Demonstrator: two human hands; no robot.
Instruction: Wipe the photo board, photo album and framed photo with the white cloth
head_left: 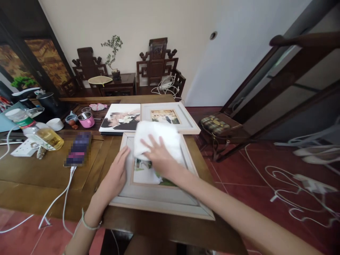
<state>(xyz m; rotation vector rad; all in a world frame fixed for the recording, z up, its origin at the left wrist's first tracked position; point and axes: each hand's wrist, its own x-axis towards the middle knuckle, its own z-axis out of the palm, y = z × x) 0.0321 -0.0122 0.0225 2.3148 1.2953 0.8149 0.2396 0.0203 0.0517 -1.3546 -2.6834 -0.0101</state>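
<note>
A picture frame (159,198) with a light wood edge and a wide pale mat lies flat at the near part of the wooden table. My left hand (115,177) grips its left side, fingers bent along the edge. On the frame's upper part my right hand (159,156) presses a folded white cloth (162,131), its fingers spread over it. Cloth and hand hide much of the photo (142,173) inside. Just beyond, a second framed picture (183,109) and a photo panel (132,118) lie side by side.
On the table's left are a phone (79,148) with a white cable, a tipped oil-coloured bottle (50,138), a power strip (23,148) and a pink cup (86,120). A plaid bag (216,124) is on the right; cables (292,187) trail over the red floor.
</note>
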